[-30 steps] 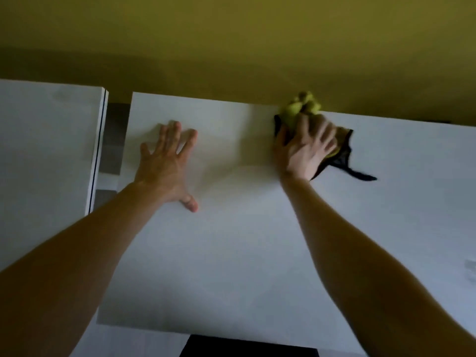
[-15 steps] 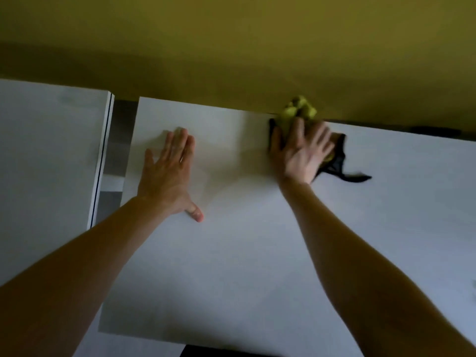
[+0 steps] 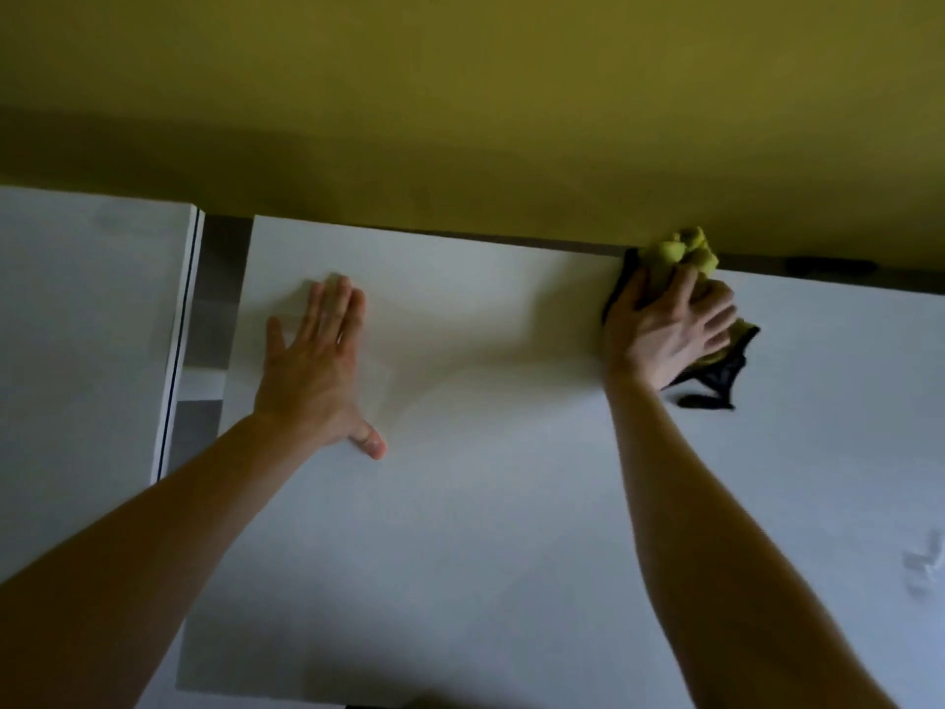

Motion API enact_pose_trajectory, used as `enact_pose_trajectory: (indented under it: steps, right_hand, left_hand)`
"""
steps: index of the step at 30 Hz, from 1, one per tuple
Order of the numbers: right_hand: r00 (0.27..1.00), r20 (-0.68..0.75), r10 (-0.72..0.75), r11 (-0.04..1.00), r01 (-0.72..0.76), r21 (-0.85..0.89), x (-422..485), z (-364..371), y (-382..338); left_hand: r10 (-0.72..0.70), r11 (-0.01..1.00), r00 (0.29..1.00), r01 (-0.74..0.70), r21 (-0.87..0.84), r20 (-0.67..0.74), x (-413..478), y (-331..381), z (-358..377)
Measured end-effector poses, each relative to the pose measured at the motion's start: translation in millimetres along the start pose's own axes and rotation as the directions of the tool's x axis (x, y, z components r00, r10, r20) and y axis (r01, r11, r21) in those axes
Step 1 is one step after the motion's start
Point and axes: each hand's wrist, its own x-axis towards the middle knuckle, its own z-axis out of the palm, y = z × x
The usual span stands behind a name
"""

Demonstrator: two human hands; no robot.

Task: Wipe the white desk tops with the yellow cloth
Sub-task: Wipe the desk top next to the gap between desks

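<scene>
White desk top (image 3: 511, 529) below ochre wall (image 3: 460, 94) — left hand (image 3: 312, 373) flat, right hand (image 3: 659, 332) clutching yellow cloth (image 3: 685, 250).

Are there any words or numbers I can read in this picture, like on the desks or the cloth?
None can be read. The white desk top, the second desk top to its left, the yellow cloth that the right hand holds, and the wall bear no writing.
The pale smudge at the right edge is too blurred to tell what it is.
</scene>
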Motion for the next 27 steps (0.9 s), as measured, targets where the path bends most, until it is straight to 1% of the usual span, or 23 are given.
enact_pose_trajectory:
  steps: [1, 2, 3, 4, 5, 6, 7, 8, 9, 10, 12, 13, 15, 17, 18, 19, 21, 22, 23, 24, 25, 26, 27]
  right_hand:
    - [0.997, 0.046, -0.063, 0.997, 0.061, 0.049, -27, 4, -31]
    - [0.97, 0.088, -0.226, 0.97, 0.215, 0.114, -59, 7, -65]
    - [0.896, 0.139, -0.422, 0.9, 0.394, 0.187, -91, 10, -97]
    - [0.775, 0.209, -0.597, 0.797, 0.541, 0.27, -120, 11, -123]
    - [0.646, 0.25, -0.721, 0.69, 0.64, 0.337, -138, 11, -139]
    - [0.563, 0.248, -0.788, 0.614, 0.695, 0.374, -141, 10, -147]
    - [0.53, 0.235, -0.815, 0.578, 0.715, 0.393, -134, 8, -146]
    - [0.527, 0.227, -0.819, 0.573, 0.724, 0.384, -121, 6, -136]
    - [0.547, 0.231, -0.805, 0.593, 0.726, 0.348, -104, 1, -118]
    - [0.597, 0.244, -0.764, 0.645, 0.706, 0.293, -83, -4, -94]
    - [0.729, 0.238, -0.641, 0.766, 0.625, 0.15, -36, -14, -42]
    - [0.761, 0.238, -0.604, 0.793, 0.603, 0.084, -16, -19, -18]
    - [0.768, 0.273, -0.579, 0.805, 0.592, 0.043, 3, -25, 9]
    - [0.732, 0.309, -0.608, 0.788, 0.603, 0.123, -14, -22, -4]
    - [0.688, 0.32, -0.651, 0.755, 0.631, 0.179, -35, -20, -24]
    - [0.609, 0.33, -0.722, 0.688, 0.684, 0.243, -61, -17, -47]
    - [0.367, 0.352, -0.861, 0.485, 0.802, 0.349, -116, -14, -91]
    - [0.27, 0.35, -0.897, 0.402, 0.828, 0.391, -134, -16, -105]
    - [0.215, 0.333, -0.918, 0.35, 0.836, 0.423, -140, -16, -110]
    - [0.208, 0.309, -0.928, 0.332, 0.836, 0.437, -134, -14, -107]
    - [0.246, 0.285, -0.927, 0.352, 0.835, 0.423, -119, -12, -97]
    - [0.328, 0.268, -0.906, 0.413, 0.826, 0.384, -97, -9, -80]
    - [0.45, 0.254, -0.856, 0.514, 0.794, 0.324, -69, -6, -57]
  left_hand:
    - [0.004, 1.0, 1.0, -0.004, -0.001, -0.002, 0, -1, 0]
    - [0.004, 1.0, 1.0, -0.004, 0.003, -0.008, 0, 0, -1]
    - [0.001, 1.0, 1.0, -0.001, 0.012, -0.014, 1, 1, -2]
    - [-0.005, 1.0, 1.0, 0.005, 0.022, -0.015, 0, 2, -2]
    - [-0.017, 1.0, 1.0, 0.017, 0.026, -0.013, 0, 4, -1]
    - [-0.028, 0.999, 0.999, 0.029, 0.023, -0.016, 0, 5, 1]
    - [-0.032, 0.999, 0.999, 0.032, 0.017, -0.028, 1, 4, 1]
    - [-0.025, 1.0, 0.999, 0.026, 0.007, -0.029, 3, 2, 1]
    - [-0.013, 1.0, 1.0, 0.013, -0.003, -0.024, 4, 1, 0]
    - [-0.005, 1.0, 1.0, 0.005, -0.012, -0.014, 4, 1, 0]
    - [-0.01, 1.0, 1.0, 0.01, -0.016, 0.005, 3, 0, 0]
    - [-0.007, 1.0, 1.0, 0.007, -0.018, 0.01, 2, 0, 0]
    - [0.002, 1.0, 1.0, -0.002, -0.019, 0.014, 2, 1, -1]
    - [-0.004, 1.0, 1.0, 0.004, -0.014, 0.014, 3, 2, -2]
    - [-0.006, 1.0, 1.0, 0.006, -0.015, 0.018, 3, 2, -2]
    - [-0.009, 1.0, 1.0, 0.01, -0.017, 0.017, 4, 3, -2]
    - [-0.021, 1.0, 1.0, 0.021, -0.008, 0.004, 4, 4, -2]
    - [-0.023, 1.0, 1.0, 0.023, -0.008, 0.002, 4, 5, -1]
    - [-0.024, 1.0, 1.0, 0.024, -0.011, -0.001, 3, 5, 0]
    - [-0.026, 1.0, 1.0, 0.026, -0.013, -0.011, 4, 3, 1]
    - [-0.025, 1.0, 1.0, 0.025, -0.014, -0.019, 5, 2, 2]
    - [-0.013, 1.0, 1.0, 0.013, -0.014, -0.016, 6, 1, 1]
    - [0.003, 1.0, 1.0, -0.003, -0.013, -0.009, 6, 0, 1]
